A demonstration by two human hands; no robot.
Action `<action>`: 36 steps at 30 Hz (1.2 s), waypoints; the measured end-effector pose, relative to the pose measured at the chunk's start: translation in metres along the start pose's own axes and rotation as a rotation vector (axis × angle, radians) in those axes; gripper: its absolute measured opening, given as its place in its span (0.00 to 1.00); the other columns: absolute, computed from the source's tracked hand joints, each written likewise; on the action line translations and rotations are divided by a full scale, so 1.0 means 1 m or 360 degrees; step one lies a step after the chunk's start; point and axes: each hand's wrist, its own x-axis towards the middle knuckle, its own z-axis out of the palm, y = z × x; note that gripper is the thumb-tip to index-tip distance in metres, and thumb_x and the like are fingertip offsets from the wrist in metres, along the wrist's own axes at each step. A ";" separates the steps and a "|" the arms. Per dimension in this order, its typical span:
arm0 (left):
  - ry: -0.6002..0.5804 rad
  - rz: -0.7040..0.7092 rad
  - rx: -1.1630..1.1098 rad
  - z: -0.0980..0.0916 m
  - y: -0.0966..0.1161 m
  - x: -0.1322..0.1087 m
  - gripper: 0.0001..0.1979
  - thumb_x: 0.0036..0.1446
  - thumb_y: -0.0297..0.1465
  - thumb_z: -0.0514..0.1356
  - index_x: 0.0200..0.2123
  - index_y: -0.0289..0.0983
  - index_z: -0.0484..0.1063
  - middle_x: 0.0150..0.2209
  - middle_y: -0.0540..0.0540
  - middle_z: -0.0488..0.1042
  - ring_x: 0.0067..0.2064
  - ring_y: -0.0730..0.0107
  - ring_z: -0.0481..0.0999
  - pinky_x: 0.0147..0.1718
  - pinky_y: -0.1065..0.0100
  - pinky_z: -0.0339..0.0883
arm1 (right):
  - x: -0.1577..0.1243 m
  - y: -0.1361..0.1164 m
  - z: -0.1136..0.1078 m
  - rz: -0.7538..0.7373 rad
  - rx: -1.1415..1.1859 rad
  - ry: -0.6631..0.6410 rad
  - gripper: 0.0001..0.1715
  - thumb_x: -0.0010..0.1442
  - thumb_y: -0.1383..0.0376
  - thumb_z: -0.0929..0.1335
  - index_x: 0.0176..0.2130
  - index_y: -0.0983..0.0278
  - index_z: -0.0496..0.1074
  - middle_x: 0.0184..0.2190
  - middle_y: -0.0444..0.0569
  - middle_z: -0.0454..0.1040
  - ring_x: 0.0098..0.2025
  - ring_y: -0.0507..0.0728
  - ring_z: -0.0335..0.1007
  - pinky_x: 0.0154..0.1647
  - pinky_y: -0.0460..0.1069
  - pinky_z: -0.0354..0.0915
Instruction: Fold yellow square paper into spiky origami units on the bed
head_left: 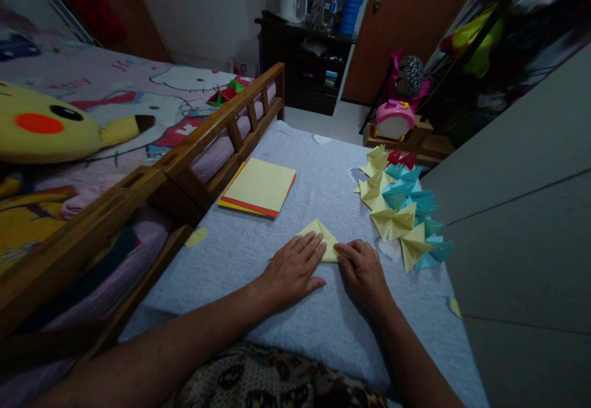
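Note:
A sheet of pale yellow origami paper (pixel 329 239), folded into a triangle, lies on the light blue cloth in front of me. My left hand (pixel 298 264) rests flat over its left part, fingers stretched out and covering that side. At its right corner, my right hand (pixel 364 271) pinches the paper between thumb and fingers. Up and to the left is a stack of square paper (pixel 261 186), pale yellow on top with red and orange edges showing beneath. To the right stand several folded paper pieces in yellow (pixel 392 218), light blue (pixel 401 194) and red (pixel 408 159).
A wooden bed rail (pixel 221 119) borders the cloth-covered surface (pixel 318 162) on the left, with a yellow plush toy (pixel 50 125) on the bed beyond. A pale cabinet (pixel 521 211) stands close on the right. Farther back are a dark shelf (pixel 300 57) and a pink toy case (pixel 395 119).

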 end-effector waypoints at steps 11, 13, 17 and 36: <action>-0.0098 -0.0017 0.0012 -0.008 -0.001 0.002 0.37 0.67 0.53 0.51 0.69 0.35 0.55 0.71 0.37 0.55 0.71 0.53 0.53 0.67 0.54 0.47 | 0.000 0.000 0.000 0.0039 0.0014 -0.0018 0.13 0.68 0.66 0.63 0.48 0.62 0.76 0.36 0.50 0.72 0.40 0.59 0.66 0.42 0.55 0.58; -0.0097 -0.0026 0.0006 -0.006 -0.001 0.002 0.37 0.67 0.53 0.51 0.69 0.35 0.54 0.71 0.37 0.54 0.72 0.53 0.52 0.67 0.55 0.47 | 0.000 0.000 0.000 0.0050 0.0007 -0.0020 0.13 0.68 0.65 0.63 0.47 0.61 0.76 0.36 0.50 0.72 0.40 0.59 0.66 0.42 0.55 0.59; -0.0069 -0.0050 -0.0022 -0.003 -0.001 0.002 0.37 0.66 0.53 0.52 0.68 0.36 0.54 0.71 0.35 0.53 0.72 0.52 0.52 0.67 0.54 0.47 | 0.000 0.000 0.000 0.0053 0.0005 -0.0008 0.14 0.68 0.65 0.63 0.47 0.61 0.76 0.37 0.50 0.73 0.40 0.59 0.66 0.42 0.55 0.59; 0.0003 -0.0020 -0.0072 -0.006 -0.003 0.001 0.36 0.65 0.51 0.57 0.68 0.40 0.55 0.70 0.35 0.56 0.70 0.50 0.56 0.65 0.53 0.50 | -0.003 0.003 -0.002 0.0061 0.0162 0.0028 0.14 0.68 0.65 0.63 0.47 0.62 0.77 0.37 0.51 0.72 0.40 0.59 0.67 0.44 0.55 0.63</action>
